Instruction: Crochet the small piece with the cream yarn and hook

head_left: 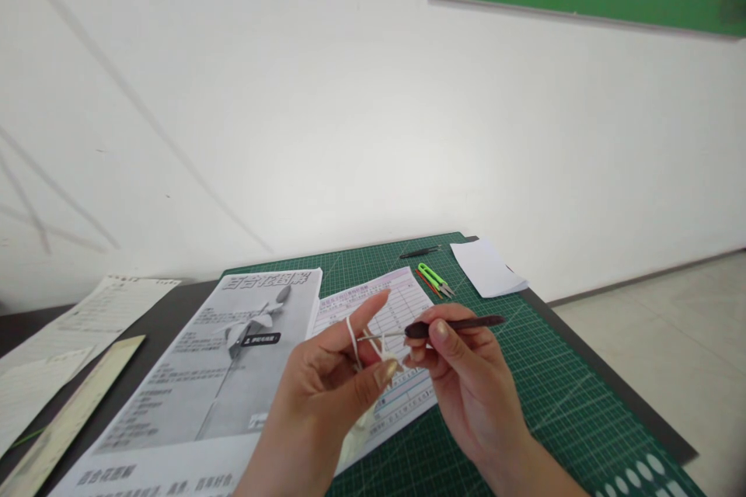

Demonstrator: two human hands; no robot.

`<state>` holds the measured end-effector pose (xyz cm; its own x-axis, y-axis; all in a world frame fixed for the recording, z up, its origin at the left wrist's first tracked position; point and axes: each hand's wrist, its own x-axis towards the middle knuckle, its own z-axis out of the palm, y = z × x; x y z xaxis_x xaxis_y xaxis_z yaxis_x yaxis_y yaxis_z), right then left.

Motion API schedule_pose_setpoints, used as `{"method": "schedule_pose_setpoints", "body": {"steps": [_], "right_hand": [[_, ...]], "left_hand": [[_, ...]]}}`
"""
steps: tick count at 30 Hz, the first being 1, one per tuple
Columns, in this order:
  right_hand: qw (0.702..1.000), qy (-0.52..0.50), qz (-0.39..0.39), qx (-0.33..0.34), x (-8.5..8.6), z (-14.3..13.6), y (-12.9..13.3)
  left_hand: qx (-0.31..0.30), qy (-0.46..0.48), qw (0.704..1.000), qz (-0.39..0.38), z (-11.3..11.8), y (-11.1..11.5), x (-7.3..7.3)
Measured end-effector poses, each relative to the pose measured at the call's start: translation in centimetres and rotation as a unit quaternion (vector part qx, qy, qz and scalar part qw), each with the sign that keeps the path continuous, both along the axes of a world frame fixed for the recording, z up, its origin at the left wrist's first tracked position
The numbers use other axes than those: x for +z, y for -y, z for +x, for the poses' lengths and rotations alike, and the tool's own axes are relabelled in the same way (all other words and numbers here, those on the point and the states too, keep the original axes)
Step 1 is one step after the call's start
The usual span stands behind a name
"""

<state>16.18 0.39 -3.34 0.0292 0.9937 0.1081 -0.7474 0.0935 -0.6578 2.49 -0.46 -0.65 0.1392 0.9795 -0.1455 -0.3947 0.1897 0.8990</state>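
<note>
My left hand [326,388] has white yarn [351,332] looped round its raised index finger. Thumb and fingers pinch a small bit of white crochet work [385,357]. In my right hand [466,365] is a crochet hook [458,326] with a dark handle, gripped between thumb and fingers. Its thin metal shaft points left and meets the yarn close to my left index finger. The exact stitch at the hook's tip is too small to make out. Some pale yarn [357,435] hangs below, partly hidden by my left hand.
On the green cutting mat [559,388] lie a printed chart sheet [402,287], green thread snips [434,279], a dark slim tool [420,251] and white paper [486,268]. A printed pattern page [175,396] is at left, with a ruler [75,419] and handwritten sheets [99,318]. A white wall rises behind.
</note>
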Motion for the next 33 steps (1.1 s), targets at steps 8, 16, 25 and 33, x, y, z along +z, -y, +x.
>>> {"method": "schedule_pose_setpoints", "body": {"steps": [8, 16, 25, 33], "right_hand": [[0.999, -0.017, -0.025, 0.025, 0.0, -0.1, -0.3], [0.997, -0.029, -0.036, 0.069, -0.2, -0.2, -0.4], [0.996, -0.058, -0.042, 0.062, -0.4, 0.1, -0.4], [0.996, -0.057, -0.031, 0.059, -0.3, 0.5, -0.4]], "left_hand": [[0.028, 0.048, 0.998, 0.001, 0.2, 0.5, 1.0], [-0.011, 0.063, 0.997, 0.035, 0.1, 0.5, 1.1], [0.023, 0.044, 0.999, 0.024, 0.3, 0.9, 1.1], [0.06, 0.014, 0.997, 0.054, 0.8, 0.9, 0.9]]}}
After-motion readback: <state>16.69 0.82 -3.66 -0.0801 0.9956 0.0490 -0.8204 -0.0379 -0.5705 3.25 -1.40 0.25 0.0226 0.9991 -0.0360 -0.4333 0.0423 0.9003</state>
